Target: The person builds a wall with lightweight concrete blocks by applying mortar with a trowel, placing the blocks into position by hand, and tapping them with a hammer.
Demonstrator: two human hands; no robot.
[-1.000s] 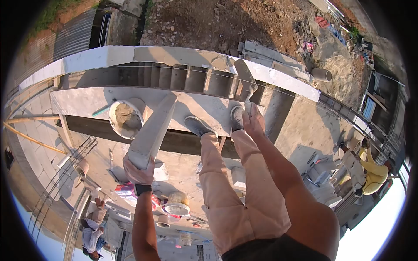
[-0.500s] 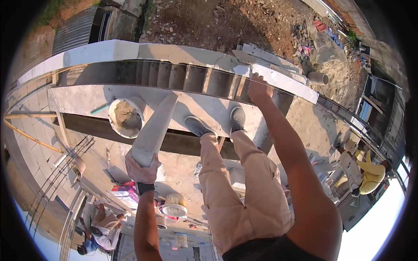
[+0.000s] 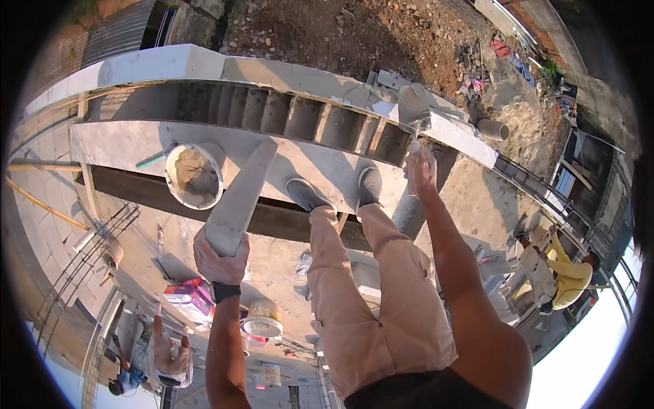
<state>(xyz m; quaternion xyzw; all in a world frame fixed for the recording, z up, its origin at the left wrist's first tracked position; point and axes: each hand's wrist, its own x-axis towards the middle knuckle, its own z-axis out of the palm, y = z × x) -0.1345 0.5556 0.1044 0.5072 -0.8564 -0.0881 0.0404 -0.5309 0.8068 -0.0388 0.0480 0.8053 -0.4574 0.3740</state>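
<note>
My left hand (image 3: pixel 221 258) is closed around the near end of a long grey block (image 3: pixel 240 194), which points away from me beside the bucket. In my right hand (image 3: pixel 421 170) is the handle of a trowel (image 3: pixel 413 102); its broad grey blade lies over the white wall top (image 3: pixel 446 129). Left of the long block a white bucket (image 3: pixel 219 178) holds grey-brown mortar (image 3: pixel 192 172). A green stick-like piece (image 3: pixel 150 160) lies against the bucket. Both my shoes stand on the concrete ledge (image 3: pixel 334 163) between the block and my right hand.
A slot with concrete steps (image 3: pixel 272 112) runs between ledge and wall, with a thin line along it. Behind the ledge lies a dark gap (image 3: pixel 122 191). Rebar (image 3: pixel 88 252) sticks out at left. Two people work lower down, one in yellow (image 3: pixel 571 276) at right. Rubble ground (image 3: pixel 327 34) lies beyond.
My right hand has turned and pulled back slightly from the wall, bringing the trowel blade into view over its top. My left hand still holds the block in nearly the same place.
</note>
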